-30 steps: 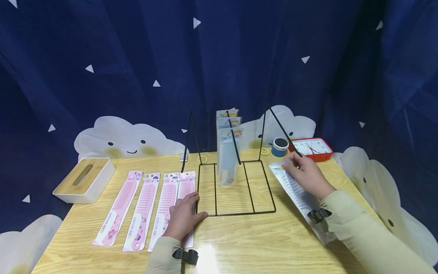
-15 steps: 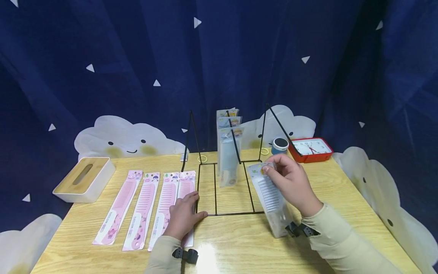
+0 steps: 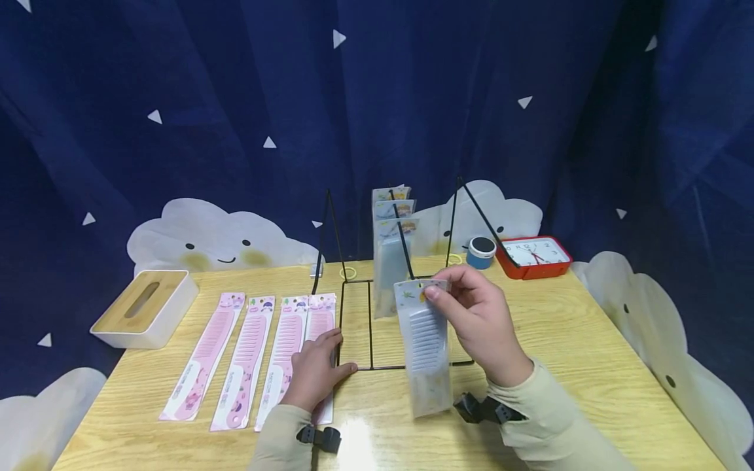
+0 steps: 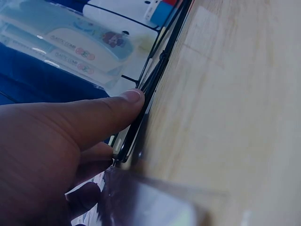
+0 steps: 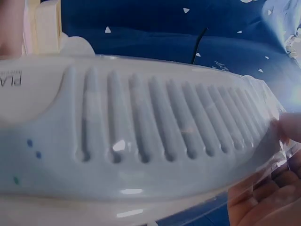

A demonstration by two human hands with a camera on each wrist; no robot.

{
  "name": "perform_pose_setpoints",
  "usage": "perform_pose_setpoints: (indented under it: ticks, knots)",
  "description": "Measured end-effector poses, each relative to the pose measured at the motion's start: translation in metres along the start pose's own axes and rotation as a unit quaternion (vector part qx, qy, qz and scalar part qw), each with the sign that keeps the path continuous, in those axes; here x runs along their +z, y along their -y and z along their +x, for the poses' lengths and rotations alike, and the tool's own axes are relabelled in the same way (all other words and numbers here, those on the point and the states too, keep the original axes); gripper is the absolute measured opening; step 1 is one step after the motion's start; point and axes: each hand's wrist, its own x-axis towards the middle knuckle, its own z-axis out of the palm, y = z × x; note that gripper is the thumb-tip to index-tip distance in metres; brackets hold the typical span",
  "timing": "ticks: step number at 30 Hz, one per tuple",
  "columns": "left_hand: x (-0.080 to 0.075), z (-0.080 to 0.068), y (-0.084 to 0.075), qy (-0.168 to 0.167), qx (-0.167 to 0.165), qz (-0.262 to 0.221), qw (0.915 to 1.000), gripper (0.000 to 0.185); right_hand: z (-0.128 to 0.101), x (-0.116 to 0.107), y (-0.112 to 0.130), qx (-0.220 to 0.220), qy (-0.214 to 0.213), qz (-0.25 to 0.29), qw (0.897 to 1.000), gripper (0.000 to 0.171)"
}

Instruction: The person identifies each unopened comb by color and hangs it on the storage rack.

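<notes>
Right hand (image 3: 480, 320) pinches the top of a packaged blue comb (image 3: 425, 347) between thumb and fingers, so it hangs upright in the air above the bench (image 3: 589, 340), just in front of the black wire rack (image 3: 406, 327). Three like packs (image 3: 391, 261) already hang on the rack's middle prong. Left hand (image 3: 315, 373) rests flat, fingers relaxed, thumb against the rack's base wire, apparently steadying it. It partly covers one of four pink combs (image 3: 253, 360) laid in a row.
</notes>
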Motion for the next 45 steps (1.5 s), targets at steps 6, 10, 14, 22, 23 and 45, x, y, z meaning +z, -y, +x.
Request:
perform_pose_setpoints:
  ticks: [6,10,14,22,23,45]
  knots:
    - [0.001,0.0,0.0,0.0,0.0,-0.004,1.0,0.07,0.007,0.006,-0.002,0.019,-0.011,-0.015,1.0,0.011]
    - [0.001,0.001,0.0,0.0,-0.001,-0.003,1.0,0.069,0.01,0.008,-0.005,0.035,-0.014,-0.024,0.999,0.011]
    - [0.001,0.0,-0.001,0.0,-0.002,-0.003,1.0,0.069,0.015,0.01,-0.012,0.043,-0.014,-0.024,0.999,0.01]
    - [-0.001,-0.001,-0.001,-0.001,-0.003,-0.007,1.0,0.07,0.029,0.012,-0.024,0.053,-0.019,-0.018,0.998,0.012]
    - [-0.001,-0.001,-0.001,-0.001,-0.002,-0.006,1.0,0.07,0.031,0.012,-0.024,0.053,-0.02,-0.02,0.998,0.012]
    - [-0.001,0.0,-0.001,0.002,-0.003,0.001,1.0,0.07,0.046,0.007,-0.041,0.068,-0.026,-0.067,0.995,0.021]
